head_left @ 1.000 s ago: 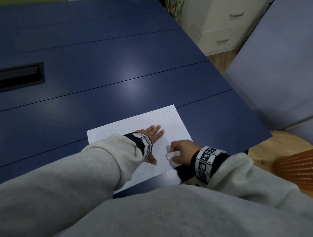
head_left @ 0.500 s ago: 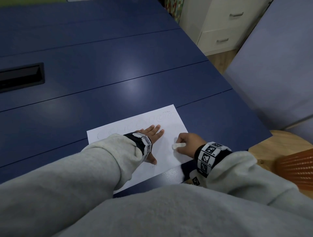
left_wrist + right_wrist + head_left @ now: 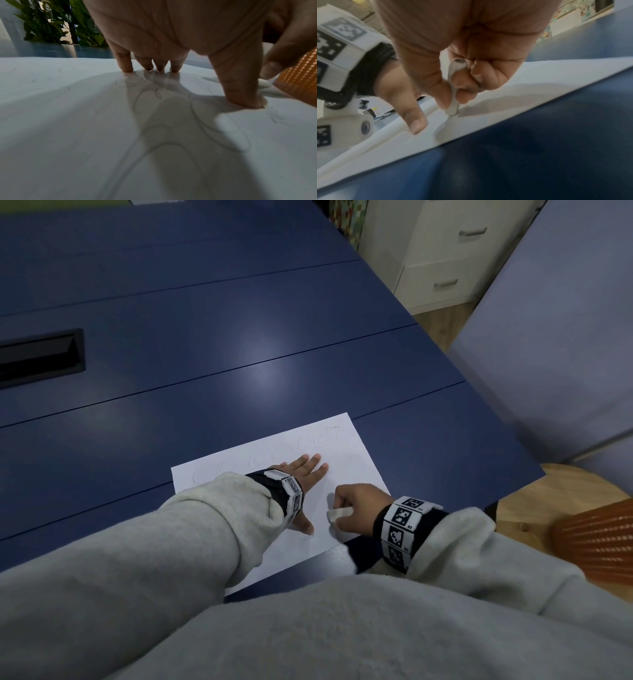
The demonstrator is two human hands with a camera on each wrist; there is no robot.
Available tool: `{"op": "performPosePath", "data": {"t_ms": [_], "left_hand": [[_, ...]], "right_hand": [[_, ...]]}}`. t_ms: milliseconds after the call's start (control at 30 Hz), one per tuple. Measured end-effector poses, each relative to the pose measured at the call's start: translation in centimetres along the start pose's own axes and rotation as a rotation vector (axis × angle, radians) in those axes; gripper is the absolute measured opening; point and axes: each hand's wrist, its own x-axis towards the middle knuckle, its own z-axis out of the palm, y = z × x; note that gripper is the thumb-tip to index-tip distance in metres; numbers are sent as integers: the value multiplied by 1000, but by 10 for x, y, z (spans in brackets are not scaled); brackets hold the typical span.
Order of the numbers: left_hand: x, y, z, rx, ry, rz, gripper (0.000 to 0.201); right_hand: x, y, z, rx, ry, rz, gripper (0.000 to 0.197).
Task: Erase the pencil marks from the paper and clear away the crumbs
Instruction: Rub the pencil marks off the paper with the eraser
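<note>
My right hand (image 3: 356, 503) has its grip clamped on the eraser (image 3: 339, 513) — in the right wrist view the thumb and curled fingers (image 3: 462, 86) pinch the white block (image 3: 453, 94), whose lower tip touches the paper (image 3: 274, 508). Half a second ago that hand sat farther out, near the paper's right edge; now it is back in toward the paper's near edge, close to my left thumb, about where it was a second ago. I read that as one rubbing stroke out and back, so erasing is under way on the near right part of the sheet, not finished.

My left hand (image 3: 308, 477) has not shifted: it lies flat with an open grip, fingertips (image 3: 127, 68) and thumb pressing the paper to the counter (image 3: 239, 354).

The paper itself lies where it did, at the counter's near edge. Faint pencil loops (image 3: 214, 121) show under my left palm, and a row of them runs along the paper's far edge (image 3: 298, 446) — so plenty remains. I cannot make out any crumbs at this resolution.
</note>
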Motion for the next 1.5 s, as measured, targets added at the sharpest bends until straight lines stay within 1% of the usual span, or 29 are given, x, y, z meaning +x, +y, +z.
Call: {"op": "performPosePath", "data": {"t_ms": [67, 100, 200, 267, 300, 400, 433, 500, 567, 600, 633, 667, 767, 800, 867, 933, 1000, 1033, 1100, 1167, 1200, 1300, 1367, 1433, 1500], "left_hand": [[0, 0, 0, 1, 2, -3, 128], [0, 0, 1, 0, 5, -4, 128], [-1, 1, 0, 3, 3, -6, 128], [-1, 1, 0, 2, 2, -6, 128], [0, 0, 1, 1, 6, -4, 128], [1, -2, 3, -1, 5, 10, 128], [1, -2, 3, 2, 4, 12, 128], [-1, -1, 1, 1, -2, 12, 127], [-2, 0, 0, -1, 1, 9, 128], [-2, 1, 0, 0, 1, 8, 128], [-2, 1, 0, 0, 0, 8, 128], [-2, 0, 0, -1, -4, 10, 128], [-2, 0, -2, 7, -17, 15, 127], [-2, 0, -2, 8, -15, 18, 126], [-3, 0, -3, 2, -10, 21, 126], [-3, 0, -2, -11, -7, 21, 128], [-4, 0, -2, -18, -6, 19, 128], [-4, 0, -2, -18, -6, 18, 128], [-5, 1, -4, -9, -15, 16, 127], [-7, 2, -5, 3, -26, 15, 125], [-7, 2, -5, 3, -25, 14, 125], [-4, 1, -3, 5, -9, 11, 127], [-3, 0, -1, 4, -9, 10, 128], [-3, -1, -1, -1, -3, 14, 128], [-5, -1, -2, -7, -5, 18, 127]], "right_hand": [[1, -3, -3, -42, -38, -14, 9], [3, -3, -7, -54, -31, -5, 10], [10, -1, -16, -6, 64, 67, 14], [10, -5, -12, 23, 86, 85, 15], [8, -8, -8, 23, 63, 66, 14], [2, -18, 3, -26, -92, -15, 18], [3, -18, 1, -47, -112, -23, 18], [9, -13, -7, -51, -64, 6, 15], [15, -7, -15, -8, 46, 70, 17], [17, -5, -16, 6, 88, 81, 18], [16, -5, -16, 4, 97, 74, 18], [14, -7, -13, -11, 71, 49, 16], [6, -16, -2, -75, -115, -44, 11], [5, -19, -2, -101, -144, -61, 11], [9, -19, -9, -108, -108, -53, 11], [16, -14, -19, -72, -15, 13, 20], [18, -11, -21, -74, 21, 42, 25], [16, -12, -19, -84, -2, 32, 22], [8, -16, -11, -100, -99, -28, 9], [3, -17, -9, -114, -157, -58, 10], [4, -15, -11, -116, -138, -43, 10], [12, -4, -23, -67, 25, 64, 14], [13, 0, -22, -24, 69, 93, 15], [7, -2, -15, -46, 8, 52, 10], [-1, -4, -6, -57, -88, 0, 16]]}}
